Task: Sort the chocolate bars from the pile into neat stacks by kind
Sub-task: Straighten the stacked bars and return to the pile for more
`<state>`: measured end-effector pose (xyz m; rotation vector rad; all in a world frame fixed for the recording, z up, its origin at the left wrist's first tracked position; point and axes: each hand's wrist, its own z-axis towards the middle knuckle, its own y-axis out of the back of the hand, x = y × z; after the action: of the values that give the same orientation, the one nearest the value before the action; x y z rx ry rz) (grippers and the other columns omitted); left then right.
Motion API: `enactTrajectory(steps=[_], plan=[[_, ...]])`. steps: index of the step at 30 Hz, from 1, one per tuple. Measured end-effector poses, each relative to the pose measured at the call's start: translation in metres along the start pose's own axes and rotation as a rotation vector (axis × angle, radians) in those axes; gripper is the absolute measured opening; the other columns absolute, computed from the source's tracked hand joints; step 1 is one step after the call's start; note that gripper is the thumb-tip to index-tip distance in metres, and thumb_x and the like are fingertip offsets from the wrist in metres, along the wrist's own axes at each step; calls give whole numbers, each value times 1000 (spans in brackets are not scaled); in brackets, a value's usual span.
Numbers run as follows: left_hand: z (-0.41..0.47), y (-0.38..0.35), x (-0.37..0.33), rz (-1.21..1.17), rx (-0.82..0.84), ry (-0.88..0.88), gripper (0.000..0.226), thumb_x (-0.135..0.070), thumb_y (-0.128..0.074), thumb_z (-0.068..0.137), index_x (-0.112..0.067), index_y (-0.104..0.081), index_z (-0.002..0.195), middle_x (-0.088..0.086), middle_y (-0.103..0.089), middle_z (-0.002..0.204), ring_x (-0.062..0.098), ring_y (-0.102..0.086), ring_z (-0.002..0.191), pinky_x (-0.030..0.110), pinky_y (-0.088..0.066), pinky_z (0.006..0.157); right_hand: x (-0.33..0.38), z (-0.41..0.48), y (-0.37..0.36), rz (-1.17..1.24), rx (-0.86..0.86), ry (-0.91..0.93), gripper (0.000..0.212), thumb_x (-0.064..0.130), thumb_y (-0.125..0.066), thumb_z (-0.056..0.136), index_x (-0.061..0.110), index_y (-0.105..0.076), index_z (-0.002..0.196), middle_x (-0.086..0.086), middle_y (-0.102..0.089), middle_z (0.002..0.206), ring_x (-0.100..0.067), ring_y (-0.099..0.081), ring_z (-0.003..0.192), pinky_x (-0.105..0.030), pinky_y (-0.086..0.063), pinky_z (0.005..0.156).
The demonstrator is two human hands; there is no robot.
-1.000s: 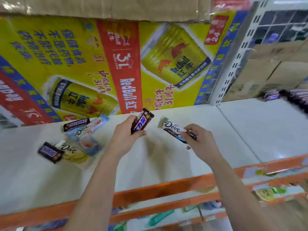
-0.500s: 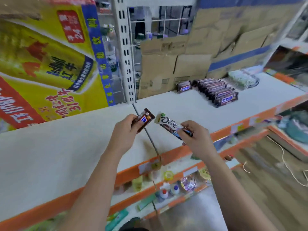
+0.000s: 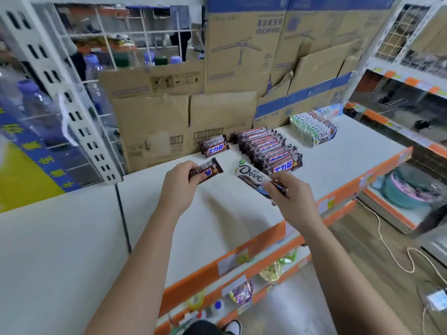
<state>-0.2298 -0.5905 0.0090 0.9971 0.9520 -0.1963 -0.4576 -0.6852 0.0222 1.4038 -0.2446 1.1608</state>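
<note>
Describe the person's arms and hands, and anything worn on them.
The left arm and right arm are bare up to the frame's edge: no sleeves show. The left hand and right hand wear no gloves, and no ring, watch or bracelet is visible.

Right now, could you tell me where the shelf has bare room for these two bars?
The shelf is bare in front of the Snickers row and the Dove row, out to the orange edge. It is tight between the small Snickers stack and that row.
</note>
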Motion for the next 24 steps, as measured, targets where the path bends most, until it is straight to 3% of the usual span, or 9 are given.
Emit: enactTrajectory(steps=[3, 8, 14, 19, 22, 24], plan=[[29, -20, -2, 38, -10, -13, 10, -17, -64, 86, -10, -65, 93, 3, -58, 86, 20, -50, 82, 26, -27, 64, -18, 31, 8, -47, -10, 50, 11, 27, -61, 91, 16, -62, 91, -4, -66, 73, -26, -60, 66, -38, -47, 62], [52, -41, -4, 80, -11, 29, 9, -14, -68, 82, -10, -66, 89, -1, -57, 81, 22, -54, 81, 31, -33, 63, -40, 70, 15, -45, -7, 93, 11, 28, -62, 89, 17, -64, 88, -1, -63, 70, -21, -53, 64, -34, -41, 60], [60, -61, -9, 28, -74, 143, 10, -24, -70, 82, -17, -65, 88, -3, -62, 77, 15, -55, 73, 25, -38, 61, -58, 114, 20, 16, 109, 156, 10, 28, -61, 90, 22, -61, 83, 1, -61, 66, -17, -52, 63, -32, -40, 59], [57, -73, -27, -252, -237, 300, 14, -10, -73, 76, -17, -65, 86, 9, -67, 78, 14, -61, 58, 16, -47, 56, -67, 149, 32, 87, 215, 254, 9, 27, -62, 90, 29, -59, 82, 12, -61, 66, 1, -54, 62, -15, -37, 55], [52, -82, -41, -247, -381, 334, 23, -7, -76, 72, -25, -64, 80, -2, -66, 76, 4, -56, 57, 14, -44, 56, -74, 163, 38, 124, 295, 284, 6, 28, -62, 90, 30, -59, 85, 12, -64, 70, 1, -57, 66, -19, -40, 58], [49, -87, -48, -235, -438, 370, 21, -12, -77, 70, -24, -64, 81, -4, -66, 75, 6, -55, 62, 19, -42, 59, -81, 169, 41, 129, 338, 314, 7, 29, -62, 90, 31, -59, 84, 14, -63, 69, -1, -56, 66, -19, -39, 56]])
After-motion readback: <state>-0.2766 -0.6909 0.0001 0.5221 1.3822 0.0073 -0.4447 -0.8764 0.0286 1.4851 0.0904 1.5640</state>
